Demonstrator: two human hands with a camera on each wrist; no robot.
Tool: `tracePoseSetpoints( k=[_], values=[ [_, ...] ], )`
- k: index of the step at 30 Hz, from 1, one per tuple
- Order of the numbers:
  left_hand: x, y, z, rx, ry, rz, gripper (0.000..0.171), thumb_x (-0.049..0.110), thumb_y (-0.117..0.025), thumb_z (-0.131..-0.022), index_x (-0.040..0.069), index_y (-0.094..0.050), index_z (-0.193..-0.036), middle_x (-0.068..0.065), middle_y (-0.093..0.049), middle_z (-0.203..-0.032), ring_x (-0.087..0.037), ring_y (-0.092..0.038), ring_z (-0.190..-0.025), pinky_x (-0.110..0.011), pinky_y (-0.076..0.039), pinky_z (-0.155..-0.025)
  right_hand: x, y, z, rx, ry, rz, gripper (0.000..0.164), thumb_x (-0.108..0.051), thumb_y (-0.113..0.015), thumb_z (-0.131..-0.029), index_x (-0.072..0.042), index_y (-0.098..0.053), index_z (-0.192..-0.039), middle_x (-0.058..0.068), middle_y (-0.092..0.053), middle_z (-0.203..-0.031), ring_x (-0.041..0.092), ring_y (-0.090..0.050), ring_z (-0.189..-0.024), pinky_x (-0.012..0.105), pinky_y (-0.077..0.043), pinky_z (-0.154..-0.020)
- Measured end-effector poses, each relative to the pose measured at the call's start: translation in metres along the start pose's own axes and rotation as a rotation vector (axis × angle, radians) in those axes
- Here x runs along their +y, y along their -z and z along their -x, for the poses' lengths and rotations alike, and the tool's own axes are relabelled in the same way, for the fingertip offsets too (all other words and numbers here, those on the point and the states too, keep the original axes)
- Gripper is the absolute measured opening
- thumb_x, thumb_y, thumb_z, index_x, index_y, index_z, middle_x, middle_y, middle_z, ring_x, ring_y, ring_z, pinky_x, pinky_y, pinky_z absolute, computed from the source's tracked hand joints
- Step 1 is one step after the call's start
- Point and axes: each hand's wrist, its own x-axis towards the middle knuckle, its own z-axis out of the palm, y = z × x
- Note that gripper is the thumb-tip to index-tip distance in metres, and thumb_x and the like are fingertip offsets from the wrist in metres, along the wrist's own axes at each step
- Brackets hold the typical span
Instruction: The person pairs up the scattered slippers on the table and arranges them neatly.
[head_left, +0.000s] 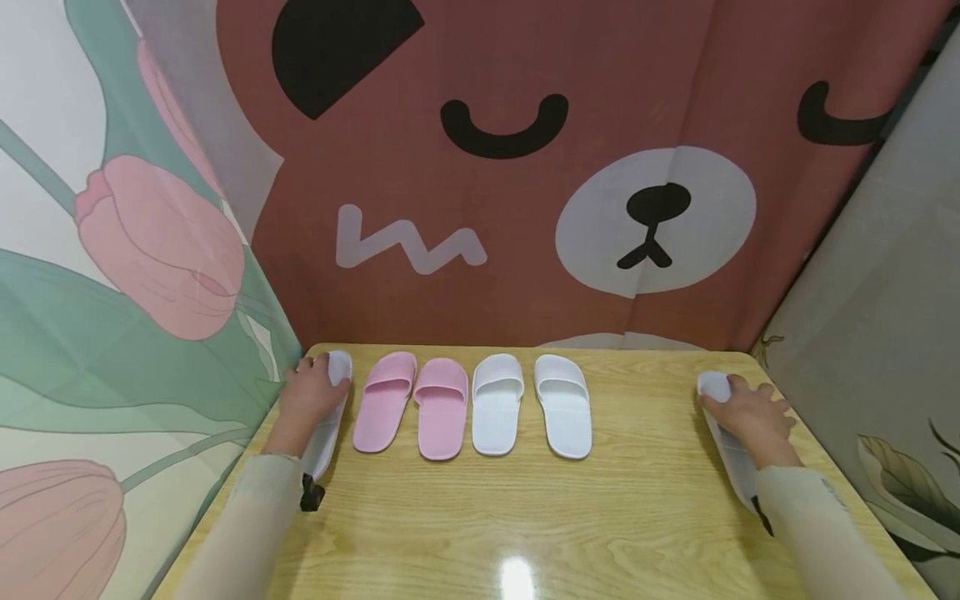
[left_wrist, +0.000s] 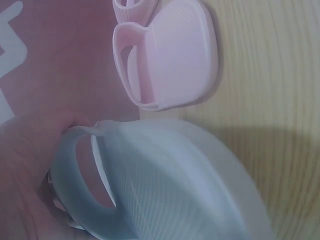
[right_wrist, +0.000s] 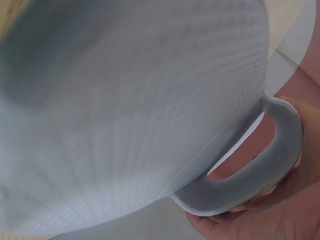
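Note:
At the table's left side my left hand (head_left: 309,393) grips a light grey slipper (head_left: 325,446) over its strap, thumb on the inner side. The left wrist view shows that slipper's ribbed footbed (left_wrist: 165,180) tilted, with the palm against the strap. My right hand (head_left: 759,417) holds another light grey slipper (head_left: 731,462) by its strap near the right edge. Its footbed (right_wrist: 135,115) fills most of the right wrist view, and the fingers are partly hidden behind the strap. Nearest the left hand lies a pink slipper (head_left: 378,421), with a second pink slipper (head_left: 441,429) beside it.
Two white slippers, a left one (head_left: 495,425) and a right one (head_left: 568,425), continue the row on the wooden table (head_left: 525,508), toes to the back. Behind stands a bear-print curtain (head_left: 517,308); a tulip-print curtain (head_left: 157,250) and a leaf-print curtain (head_left: 892,333) flank the table.

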Motion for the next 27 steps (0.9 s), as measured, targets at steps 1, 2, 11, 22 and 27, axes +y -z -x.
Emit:
tracePoseSetpoints(
  k=[1,2,11,22,27],
  values=[
    [0.001,0.0,0.0,0.003,-0.002,-0.001,0.075,0.041,-0.057,-0.097,-0.007,-0.034,-0.15,-0.037,-0.035,-0.145,-0.061,-0.037,-0.126,-0.072,-0.042,-0.095,0.0,-0.001,0.0,0.002,-0.001,0.001,0.095,-0.063,-0.051,-0.094,0.004,-0.019,-0.154,0.053,-0.013,-0.139,0.077,-0.019,-0.12,0.082,-0.023,-0.09],
    [0.001,0.0,0.0,0.007,-0.006,-0.001,0.075,0.041,-0.056,-0.097,-0.007,-0.034,-0.15,-0.037,-0.035,-0.145,-0.061,-0.037,-0.126,-0.072,-0.042,-0.095,0.0,-0.001,-0.001,0.002,-0.001,0.002,0.096,-0.064,-0.051,-0.094,0.004,-0.019,-0.154,0.053,-0.013,-0.139,0.077,-0.019,-0.12,0.082,-0.024,-0.09],
    [0.013,0.0,-0.001,0.022,-0.007,0.01,0.075,0.043,-0.056,-0.096,-0.004,-0.035,-0.151,-0.035,-0.036,-0.147,-0.059,-0.037,-0.127,-0.072,-0.042,-0.094,-0.004,-0.005,-0.002,0.017,0.003,0.002,0.096,-0.064,-0.053,-0.094,0.003,-0.02,-0.154,0.051,-0.016,-0.137,0.075,-0.023,-0.118,0.081,-0.025,-0.089],
    [0.031,0.0,-0.001,-0.003,-0.007,0.012,0.08,0.046,-0.056,-0.095,-0.003,-0.031,-0.153,-0.034,-0.034,-0.149,-0.059,-0.031,-0.132,-0.073,-0.042,-0.093,-0.013,-0.004,0.002,0.004,0.028,0.0,0.087,-0.056,-0.055,-0.097,0.005,-0.024,-0.152,0.051,-0.02,-0.136,0.074,-0.029,-0.114,0.079,-0.029,-0.087],
    [0.037,-0.001,-0.002,0.007,-0.017,0.02,0.081,0.047,-0.058,-0.094,-0.003,-0.034,-0.153,-0.034,-0.036,-0.148,-0.058,-0.034,-0.131,-0.073,-0.043,-0.093,-0.016,-0.006,0.0,-0.007,0.029,0.004,0.089,-0.058,-0.054,-0.097,0.003,-0.022,-0.154,0.05,-0.02,-0.137,0.073,-0.029,-0.114,0.078,-0.03,-0.087]
  ],
)
